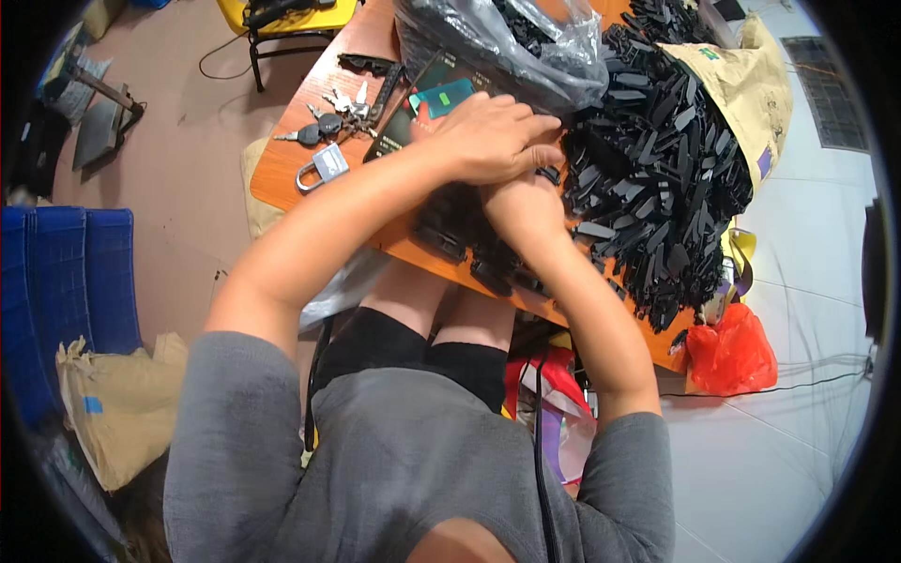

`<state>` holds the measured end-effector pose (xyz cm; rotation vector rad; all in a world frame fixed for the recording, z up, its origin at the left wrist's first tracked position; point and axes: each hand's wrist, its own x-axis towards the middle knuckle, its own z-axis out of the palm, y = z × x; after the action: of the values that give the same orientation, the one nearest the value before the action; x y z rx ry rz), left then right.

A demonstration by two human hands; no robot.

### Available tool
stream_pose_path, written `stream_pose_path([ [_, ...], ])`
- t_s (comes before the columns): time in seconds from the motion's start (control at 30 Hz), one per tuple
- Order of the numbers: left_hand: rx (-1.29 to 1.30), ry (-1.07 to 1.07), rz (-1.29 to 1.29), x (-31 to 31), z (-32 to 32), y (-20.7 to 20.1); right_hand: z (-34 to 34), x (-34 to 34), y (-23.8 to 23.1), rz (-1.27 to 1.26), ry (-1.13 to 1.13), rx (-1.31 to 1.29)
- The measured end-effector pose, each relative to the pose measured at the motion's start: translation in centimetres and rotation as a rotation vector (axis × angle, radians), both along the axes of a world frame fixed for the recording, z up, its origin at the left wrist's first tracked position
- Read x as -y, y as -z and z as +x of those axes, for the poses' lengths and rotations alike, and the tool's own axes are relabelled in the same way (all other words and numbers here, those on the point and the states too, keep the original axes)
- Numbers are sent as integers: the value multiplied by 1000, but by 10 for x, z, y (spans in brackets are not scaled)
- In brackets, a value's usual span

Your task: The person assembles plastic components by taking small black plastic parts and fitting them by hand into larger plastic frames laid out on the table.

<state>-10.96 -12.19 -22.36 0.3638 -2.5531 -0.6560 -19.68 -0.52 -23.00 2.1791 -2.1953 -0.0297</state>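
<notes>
My left hand (pixel 493 136) lies across my right hand, which it covers almost fully; only the right wrist (pixel 526 206) shows beneath it. The left fingers curl down onto a small black plastic part (pixel 549 174) at the edge of a big heap of black plastic parts (pixel 657 178) on the orange table (pixel 282 169). A row of several black pieces (pixel 469 258) lies along the table's near edge, under my forearms. What the right hand holds is hidden.
A padlock (pixel 324 165) and keys (pixel 328 122) lie at the table's left end, beside a dark flat device with a teal card (pixel 441 96). A clear bag of black parts (pixel 507 38), a tan sack (pixel 746 89), a red-orange bag (pixel 730 349), blue crates (pixel 66 281) and a yellow stool (pixel 291 17) surround me.
</notes>
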Motion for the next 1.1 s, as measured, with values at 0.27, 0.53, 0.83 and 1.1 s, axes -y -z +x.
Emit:
stream_pose_path([
  [0.27,32,-34,-49,-3,-2,4,-6,-7,9,12,-57,-58],
  [0.53,60,-12,11,-14,27,1,17,-13,-11,61,5,74],
  [0.83,27,-68,19,-25,23,9,19,-19,6,52,4,79],
  [1.1,76,-118,38,-23,14,11,21,-16,-1,93,59,105],
])
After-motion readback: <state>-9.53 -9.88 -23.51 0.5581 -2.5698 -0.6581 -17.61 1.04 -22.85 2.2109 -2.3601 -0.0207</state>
